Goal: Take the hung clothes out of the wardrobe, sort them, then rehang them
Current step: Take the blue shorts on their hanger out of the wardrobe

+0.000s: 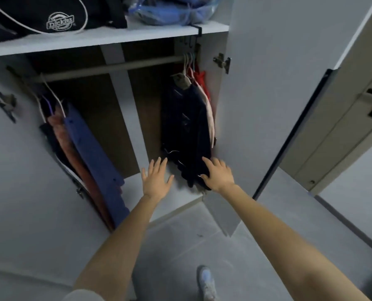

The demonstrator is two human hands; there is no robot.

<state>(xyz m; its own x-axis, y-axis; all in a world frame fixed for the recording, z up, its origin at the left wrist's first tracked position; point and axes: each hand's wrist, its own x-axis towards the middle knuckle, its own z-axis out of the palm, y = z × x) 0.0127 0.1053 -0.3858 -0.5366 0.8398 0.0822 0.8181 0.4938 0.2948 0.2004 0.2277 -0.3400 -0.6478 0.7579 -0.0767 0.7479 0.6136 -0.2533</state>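
Both hands are released, fingers straight and spread, palms turned away from the camera. The left hand (157,181) holds nothing and hovers over the pale floor board of the wardrobe (137,187), just at 9 o'clock of the dark hem. The right hand (218,175) lies flat against the bottom hem of the navy garment (185,127), fingertips on the cloth; whether the thumb hooks under the edge I cannot tell. That garment hangs at the right end of the rail (107,69), at about 1 o'clock in the view, its long axis running from 12 down to 6, collar up at the hanger and hem toward the person. It is very dark blue, with faint pale marks down the front and a scalloped lower edge. Behind it, toward 3 o'clock, hang a white garment (210,111) and a red garment (203,83). At 9 o'clock a blue garment (89,144) and a rust garment (72,153) hang slanted against the left side.
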